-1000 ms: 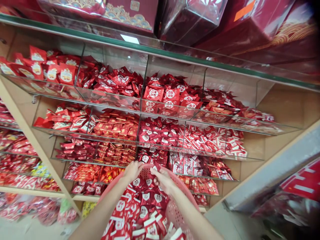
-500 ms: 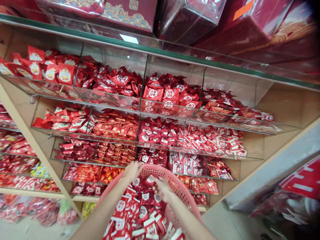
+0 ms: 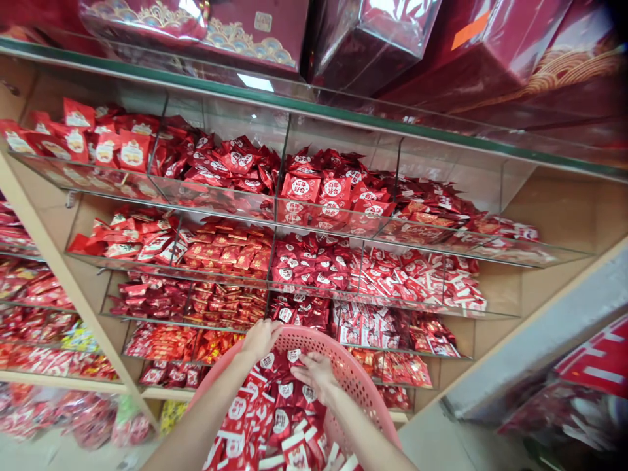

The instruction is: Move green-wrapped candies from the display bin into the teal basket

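Observation:
A pink perforated plastic basket (image 3: 366,386) is tilted before me, filled with small red and maroon candy packets (image 3: 280,422). My left hand (image 3: 262,340) is closed over its far rim, on the left side. Inside the basket, my right hand (image 3: 316,376) lies over the maroon packets near the right wall, fingers stretched out and apart. Its fingertips are by a maroon packet with a white label (image 3: 293,356). Whether they press on that packet I cannot tell.
Glass shelves (image 3: 314,226) with dividers hold heaps of red packets (image 3: 230,252) in front of me. Large maroon gift boxes (image 3: 250,29) stand on the glass shelf above. Bagged goods (image 3: 83,412) lie at the lower left. A grey wall (image 3: 490,366) is at the right.
My right hand has let go of a maroon packet, which lies flatter in the basket, and its fingers have straightened. My left hand stays on the rim.

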The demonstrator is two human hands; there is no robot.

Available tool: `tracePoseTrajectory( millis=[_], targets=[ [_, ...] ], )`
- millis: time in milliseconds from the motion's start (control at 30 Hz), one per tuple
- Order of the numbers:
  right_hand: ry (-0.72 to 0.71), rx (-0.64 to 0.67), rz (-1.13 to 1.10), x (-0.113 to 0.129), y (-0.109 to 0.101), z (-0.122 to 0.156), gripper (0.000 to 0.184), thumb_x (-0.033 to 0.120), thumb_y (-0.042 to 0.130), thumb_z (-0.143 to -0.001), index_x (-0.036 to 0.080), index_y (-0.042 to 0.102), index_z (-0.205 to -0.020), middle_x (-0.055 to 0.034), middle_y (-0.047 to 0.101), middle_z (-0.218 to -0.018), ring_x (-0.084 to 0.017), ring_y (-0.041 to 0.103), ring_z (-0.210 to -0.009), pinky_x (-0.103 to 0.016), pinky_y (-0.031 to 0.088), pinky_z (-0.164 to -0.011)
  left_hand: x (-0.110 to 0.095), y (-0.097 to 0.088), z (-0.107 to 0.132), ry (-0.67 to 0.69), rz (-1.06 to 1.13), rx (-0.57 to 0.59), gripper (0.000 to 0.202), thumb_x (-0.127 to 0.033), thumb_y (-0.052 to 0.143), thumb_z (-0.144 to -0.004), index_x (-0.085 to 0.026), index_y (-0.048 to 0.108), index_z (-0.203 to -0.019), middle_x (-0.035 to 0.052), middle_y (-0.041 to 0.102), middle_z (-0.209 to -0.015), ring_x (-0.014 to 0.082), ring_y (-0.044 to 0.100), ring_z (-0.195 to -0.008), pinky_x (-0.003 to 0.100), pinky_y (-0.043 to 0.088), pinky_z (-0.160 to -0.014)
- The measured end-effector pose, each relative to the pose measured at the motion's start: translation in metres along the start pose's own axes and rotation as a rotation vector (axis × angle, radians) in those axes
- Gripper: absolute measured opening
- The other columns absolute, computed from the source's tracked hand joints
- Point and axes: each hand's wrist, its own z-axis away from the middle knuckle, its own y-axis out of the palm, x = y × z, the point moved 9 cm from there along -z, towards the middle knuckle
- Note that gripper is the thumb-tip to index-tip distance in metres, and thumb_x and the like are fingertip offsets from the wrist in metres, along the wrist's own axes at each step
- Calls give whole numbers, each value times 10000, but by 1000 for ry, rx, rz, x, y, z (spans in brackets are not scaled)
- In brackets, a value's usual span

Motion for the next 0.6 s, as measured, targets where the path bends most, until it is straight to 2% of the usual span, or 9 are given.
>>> tracePoseTrajectory(
  millis=[133,200,267,333,433,500,600],
  targets=[
    [-69,-8,35,0,3,-4,381,266,750,-619,196,388,-713,47,591,-574,-149,655,-542,-226,514,-543,0,1,0,8,0,-8,376,-376,306,-911,-257,596,-1119,57,631,-1003,204,553,-958,282,420,-819],
    [-121,-36,74,3,0,-6,409,281,767,-585,208,390,-726,74,549,-538,-139,602,-440,-218,458,-444,0,0,0,6,3,-7,382,-372,302,-911,-256,594,-1127,60,632,-1010,207,553,-962,287,421,-821],
    [-236,-85,227,16,-5,-5,379,307,758,-590,220,420,-735,87,493,-491,-134,538,-371,-218,368,-376,1,0,1,-3,9,-2,376,-365,306,-910,-260,594,-1127,58,634,-1009,201,556,-958,280,421,-822],
    [-423,-162,517,42,-8,5,279,337,712,-648,228,468,-730,65,478,-471,-152,535,-404,-234,335,-399,1,0,1,-6,19,-2,368,-368,312,-908,-266,596,-1119,53,638,-1001,195,559,-956,273,418,-830],
    [-682,-252,931,92,3,35,204,393,577,-772,227,515,-673,0,530,-500,-186,586,-548,-253,355,-503,2,3,0,1,36,-9,371,-386,310,-910,-268,604,-1102,48,643,-1005,198,555,-983,281,408,-859],
    [-801,-240,1021,128,19,58,279,426,467,-839,223,532,-659,-18,563,-526,-178,586,-566,-250,350,-528,3,4,-1,2,38,-14,378,-387,305,-912,-260,611,-1094,51,644,-1015,204,551,-998,290,407,-865],
    [-1020,-177,939,188,46,91,299,441,417,-863,215,567,-736,-6,608,-588,-144,576,-555,-232,361,-542,2,3,-1,4,31,-8,375,-369,309,-912,-250,622,-1080,56,646,-1001,205,559,-968,288,411,-847]
  ],
)
